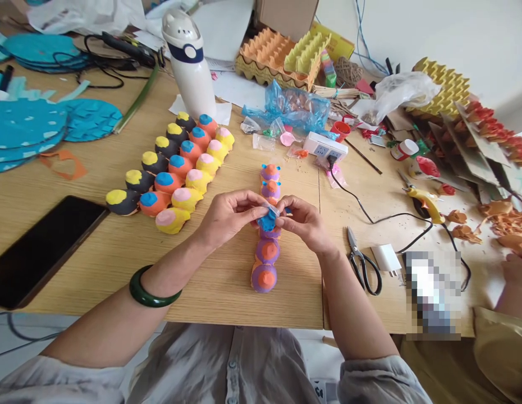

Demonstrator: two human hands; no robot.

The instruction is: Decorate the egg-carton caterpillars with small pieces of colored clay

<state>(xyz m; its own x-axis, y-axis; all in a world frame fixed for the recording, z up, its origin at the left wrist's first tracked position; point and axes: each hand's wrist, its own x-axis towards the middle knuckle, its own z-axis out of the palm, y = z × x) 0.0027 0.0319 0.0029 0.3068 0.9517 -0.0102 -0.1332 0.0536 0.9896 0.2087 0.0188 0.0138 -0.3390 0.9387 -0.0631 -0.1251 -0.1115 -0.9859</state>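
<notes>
My left hand (225, 216) and my right hand (303, 223) meet in front of me, fingertips pinched round a lump of blue modelling clay (266, 221) in a clear plastic wrapper (271, 209). Directly beneath them a strip of egg-carton cups (267, 251) lies on the table, covered in purple clay with orange tops. The far cups of that strip carry small blue bits on their sides; its middle is hidden by my hands. To the left stand three finished-looking rows of cups: black with yellow tops (142, 161), orange with blue tops (179, 164), and yellow with pink tops (197, 179).
A phone (46, 247) lies at the left, a white bottle (191, 73) behind the rows. Scissors (363, 264), a charger (386, 258), a yellow glue gun (425, 203) and a power strip (325, 147) with its cord are at the right. Another person's arm (516, 280) shows at the right edge.
</notes>
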